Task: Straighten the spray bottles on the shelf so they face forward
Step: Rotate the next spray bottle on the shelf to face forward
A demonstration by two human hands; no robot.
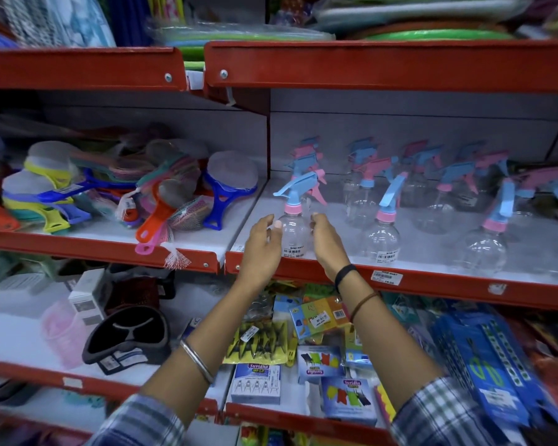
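Several clear spray bottles with blue and pink trigger heads stand on a white shelf (pixel 432 265) with a red front edge. The front-left bottle (pixel 293 230) stands upright near the edge, its blue nozzle pointing left. My left hand (pixel 261 246) is at its left side and my right hand (pixel 327 243) at its right side, fingers apart, fingertips at or just off the clear body. A second front bottle (pixel 382 235) stands to the right, its blue head angled up-right. A third bottle (pixel 485 249) stands further right. More bottles crowd the back rows.
The left shelf bay holds a heap of coloured plastic strainers (pixel 219 188). Below the bottles lie packets of clothes clips (pixel 258 381) and other small packs. A red shelf (pixel 368 64) overhangs the bottles. A price tag (pixel 386 277) is stuck on the red shelf edge.
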